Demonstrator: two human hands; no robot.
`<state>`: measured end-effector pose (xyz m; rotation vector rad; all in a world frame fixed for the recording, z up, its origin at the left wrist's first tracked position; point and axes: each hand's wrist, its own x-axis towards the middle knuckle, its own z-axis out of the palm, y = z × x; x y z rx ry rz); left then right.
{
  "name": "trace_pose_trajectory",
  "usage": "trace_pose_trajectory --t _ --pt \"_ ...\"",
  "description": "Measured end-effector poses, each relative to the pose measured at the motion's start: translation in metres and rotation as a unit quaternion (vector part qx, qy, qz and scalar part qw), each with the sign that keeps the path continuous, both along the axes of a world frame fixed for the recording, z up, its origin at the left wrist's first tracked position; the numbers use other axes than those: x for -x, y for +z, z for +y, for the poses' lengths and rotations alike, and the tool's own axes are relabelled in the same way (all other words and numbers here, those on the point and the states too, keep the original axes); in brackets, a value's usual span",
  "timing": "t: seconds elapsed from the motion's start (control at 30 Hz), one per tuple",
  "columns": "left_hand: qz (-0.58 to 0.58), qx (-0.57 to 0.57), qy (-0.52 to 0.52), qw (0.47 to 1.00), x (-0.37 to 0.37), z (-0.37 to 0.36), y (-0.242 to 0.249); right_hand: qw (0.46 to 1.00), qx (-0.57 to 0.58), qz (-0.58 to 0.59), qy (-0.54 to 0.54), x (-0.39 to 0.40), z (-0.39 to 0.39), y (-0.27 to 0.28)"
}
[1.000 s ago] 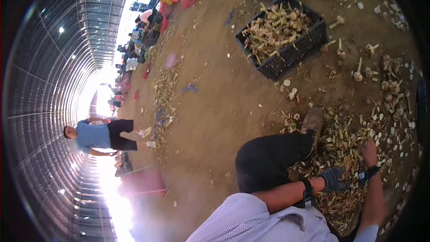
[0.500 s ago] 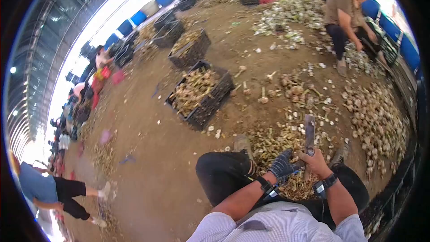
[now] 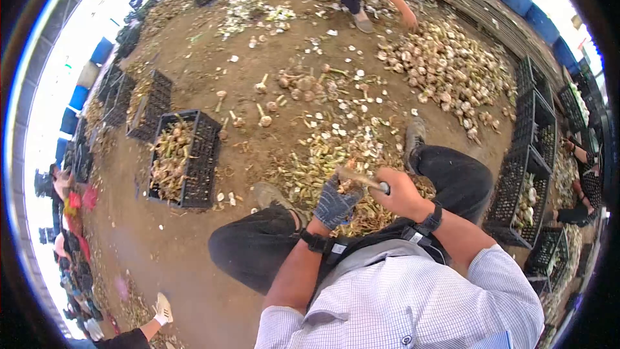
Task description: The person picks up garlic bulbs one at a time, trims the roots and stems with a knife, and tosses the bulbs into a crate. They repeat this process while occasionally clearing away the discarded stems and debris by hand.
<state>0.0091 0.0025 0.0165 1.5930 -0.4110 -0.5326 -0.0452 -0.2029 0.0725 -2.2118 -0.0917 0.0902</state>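
Two hands are seen low between the knees, above a litter of cut stalks. Left hand, gloved, is curled around a garlic bulb. Right hand, bare, is clenched on a knife handle; blade is laid across the bulb. Black crate stands well apart, left.

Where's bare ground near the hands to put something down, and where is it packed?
Bare dirt lies left of the left knee, below the black crate. Crowded: the trimmings pile ahead of the gloved left hand and right hand, the garlic heap beyond, and the crates at right.
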Motion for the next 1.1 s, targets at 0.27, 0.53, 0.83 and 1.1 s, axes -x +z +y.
trace_pose_trajectory --t 0.27,0.53,0.83,1.1 --pt "-0.115 -0.119 -0.035 0.986 0.009 0.012 -0.053 0.993 0.081 -0.071 0.039 0.001 0.011 0.0" --pt "0.109 -0.08 -0.054 0.989 0.014 0.017 -0.038 0.989 0.118 -0.047 0.081 0.0 0.009 -0.005" --pt "0.179 0.062 -0.005 0.982 0.009 0.019 -0.044 0.987 0.124 -0.043 0.088 -0.004 0.008 -0.042" --pt "0.01 0.012 0.028 0.999 -0.011 0.034 0.017 0.976 0.186 0.088 -0.065 -0.006 -0.037 -0.103"
